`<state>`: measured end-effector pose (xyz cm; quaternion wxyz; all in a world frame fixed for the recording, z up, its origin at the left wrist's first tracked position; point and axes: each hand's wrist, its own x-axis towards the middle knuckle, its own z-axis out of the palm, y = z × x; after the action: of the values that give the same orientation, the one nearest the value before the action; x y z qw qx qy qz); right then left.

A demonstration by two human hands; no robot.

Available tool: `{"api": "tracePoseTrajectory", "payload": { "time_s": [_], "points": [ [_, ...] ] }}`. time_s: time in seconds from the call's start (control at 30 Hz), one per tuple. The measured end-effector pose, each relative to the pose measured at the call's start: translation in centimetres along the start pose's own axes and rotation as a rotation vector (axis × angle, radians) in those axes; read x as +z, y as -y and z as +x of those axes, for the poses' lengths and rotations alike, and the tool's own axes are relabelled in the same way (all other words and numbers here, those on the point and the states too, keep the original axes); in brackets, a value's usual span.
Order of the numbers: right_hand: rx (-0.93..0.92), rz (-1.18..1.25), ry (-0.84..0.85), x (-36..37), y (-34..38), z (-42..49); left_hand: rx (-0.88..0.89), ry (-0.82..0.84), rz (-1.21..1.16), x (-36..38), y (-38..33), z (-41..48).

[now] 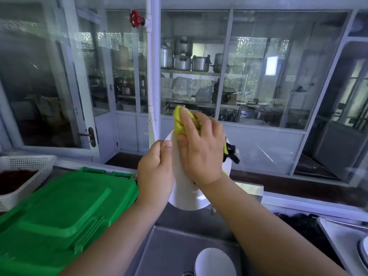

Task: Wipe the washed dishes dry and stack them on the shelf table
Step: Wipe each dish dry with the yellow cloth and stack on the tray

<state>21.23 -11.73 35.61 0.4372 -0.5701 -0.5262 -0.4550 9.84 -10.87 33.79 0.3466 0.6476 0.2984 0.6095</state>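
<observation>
I hold a white plate [186, 194] upright above the steel sink [159, 248]. My left hand [155, 170] grips its left rim, thumb on the front face. My right hand [201, 148] presses a yellow-green cloth [180, 122] flat against the plate's upper face; a dark strap of the cloth [232, 154] hangs at the plate's right edge. A white bowl [214, 262] lies in the sink below. Stacked white dishes [363, 253] show at the far right edge.
A green plastic lid [59, 212] covers the counter on the left, with a white perforated basket [25, 172] behind it. A metal tray [338, 238] sits at the right. Glass partitions [258, 66] stand behind the sink.
</observation>
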Motion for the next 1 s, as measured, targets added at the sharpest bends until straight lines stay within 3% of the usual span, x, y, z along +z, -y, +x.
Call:
{"api": "tracePoseTrajectory", "payload": {
  "time_s": [0.17, 0.27, 0.33, 0.53, 0.7, 0.83, 1.0],
  "points": [
    [0.462, 0.013, 0.170, -1.3, -2.0, 0.1, 0.028, -0.130, -0.047, -1.1, -0.5, -0.3],
    [0.807, 0.305, 0.261, -2.1, -2.4, -1.2, 0.051, -0.171, -0.105, -1.0, -0.2, -0.9],
    [0.899, 0.383, 0.214, -2.6, -2.5, -1.7, 0.044, -0.153, -0.101, -0.6, 0.2, -1.5],
    [0.773, 0.171, 0.174, -4.0, -4.4, -1.2, -0.140, 0.149, -0.239, -1.3, 0.7, -0.9],
    [0.463, 0.013, 0.237, -4.9, -4.7, -1.4, -0.031, 0.419, 0.151, -1.0, -0.6, 4.5],
    [0.437, 0.001, 0.217, -4.5, -5.2, -2.1, 0.138, 0.396, 0.316, -0.1, -0.7, 4.3],
    [0.068, -0.132, 0.039, -3.1, -4.4, -1.6, 0.250, 0.313, 0.314, 1.5, -0.5, 2.3]
  ]
}}
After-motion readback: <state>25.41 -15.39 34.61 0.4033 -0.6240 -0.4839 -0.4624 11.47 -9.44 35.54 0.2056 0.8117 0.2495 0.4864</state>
